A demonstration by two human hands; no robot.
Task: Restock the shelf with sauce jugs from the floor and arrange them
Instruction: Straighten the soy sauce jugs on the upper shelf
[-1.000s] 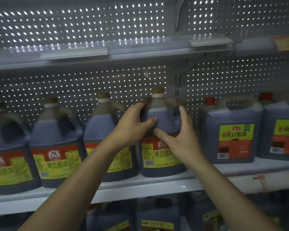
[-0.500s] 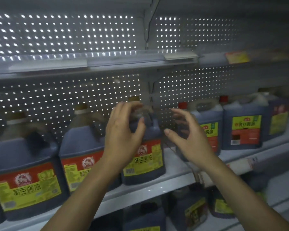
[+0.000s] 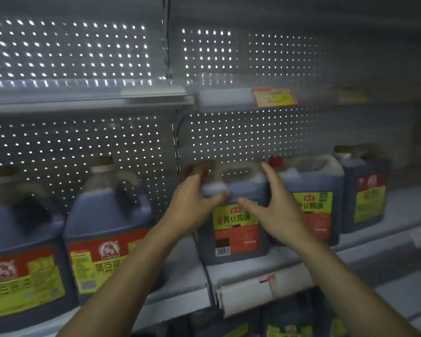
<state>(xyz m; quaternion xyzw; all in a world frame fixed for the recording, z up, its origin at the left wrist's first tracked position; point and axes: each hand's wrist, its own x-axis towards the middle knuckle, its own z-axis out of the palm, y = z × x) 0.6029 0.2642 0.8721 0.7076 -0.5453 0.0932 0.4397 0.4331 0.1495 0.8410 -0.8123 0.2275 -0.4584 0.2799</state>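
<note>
Jug with the red cap (image 3: 236, 215) stands upright on the middle shelf (image 3: 253, 271), just right of the upright post (image 3: 176, 142) that splits the bay, its yellow and red label facing out. The left hand (image 3: 192, 203) wraps its upper left corner, thumb on the front and fingers curled behind by the cap. The right hand (image 3: 270, 205) lies against the upper right shoulder, fingers stretched up beside the handle, thumb spread across the front; it seems to press rather than clasp.

To square it well, I would turn the jug from the shoulders with both hands and keep the base flat on the shelf. Touching its right side is a second red-capped jug (image 3: 311, 198), so there is little room that way. Left of the post stand the tan-capped jugs (image 3: 107, 229), near its left flank. More jugs (image 3: 287, 329) show dimly below the shelf.
</note>
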